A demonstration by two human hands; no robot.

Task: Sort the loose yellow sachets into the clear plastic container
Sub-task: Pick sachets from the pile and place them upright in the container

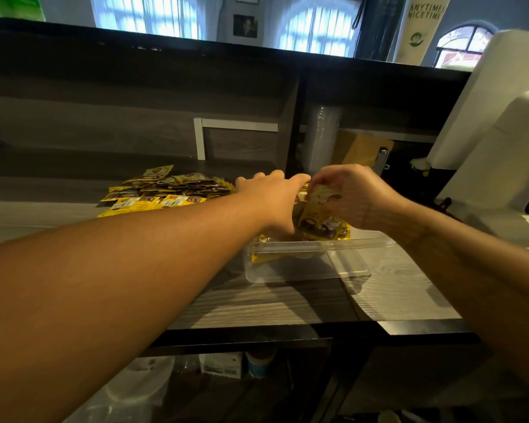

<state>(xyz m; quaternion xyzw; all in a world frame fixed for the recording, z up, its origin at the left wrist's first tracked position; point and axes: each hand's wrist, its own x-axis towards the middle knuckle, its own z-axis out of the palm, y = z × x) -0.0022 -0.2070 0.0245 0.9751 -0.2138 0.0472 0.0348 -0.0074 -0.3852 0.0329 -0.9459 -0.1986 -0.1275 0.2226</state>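
Observation:
A clear plastic container [342,264] sits on the counter's middle, with a few yellow sachets lying at its left end. Above it stands a bunch of yellow sachets [321,219], upright. My right hand [353,193] grips their top edge. My left hand [272,193] reaches over the container's far left side and presses against the bunch; its fingers are partly hidden. A pile of loose yellow sachets [162,190] lies on the counter to the left, behind my left forearm.
A grey wood-grain counter [287,303] ends in a black front edge. A white appliance [495,129] stands at the right. A stack of clear cups [322,135] and a brown board are behind the hands. Cups and boxes sit on a lower shelf.

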